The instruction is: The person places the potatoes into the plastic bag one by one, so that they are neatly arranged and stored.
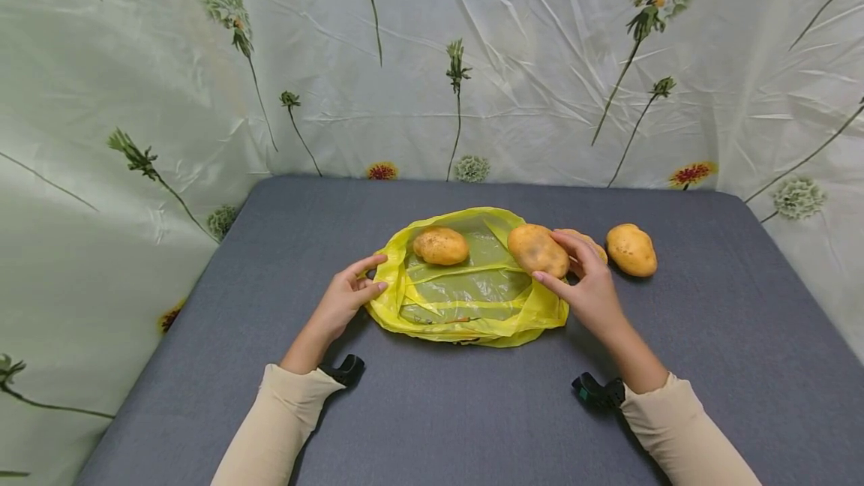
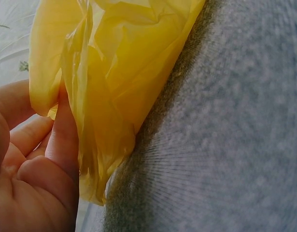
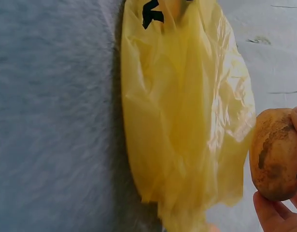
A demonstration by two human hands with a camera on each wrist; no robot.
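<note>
A yellow plastic bag point(image 1: 466, 328) lies with its mouth spread wide, and one potato point(image 1: 442, 246) rests inside at its left. My left hand point(image 1: 340, 298) pinches the bag's left rim between thumb and fingers; the left wrist view shows the yellow film point(image 2: 124, 72) between them. Over the bag's right rim, my right hand point(image 1: 594, 295) holds a second potato point(image 1: 536, 250), gripped at its right end by thumb and fingers. That potato point(image 3: 276, 154) has dark patches in the right wrist view. Behind the right hand another potato point(image 1: 594, 244) is partly hidden.
One more potato point(image 1: 631, 250) lies on the grey table point(image 1: 466, 426), right of the right hand. A pale flowered cloth point(image 1: 405, 118) hangs behind the table and along its left side. Each wrist wears a black camera strap point(image 1: 344, 370).
</note>
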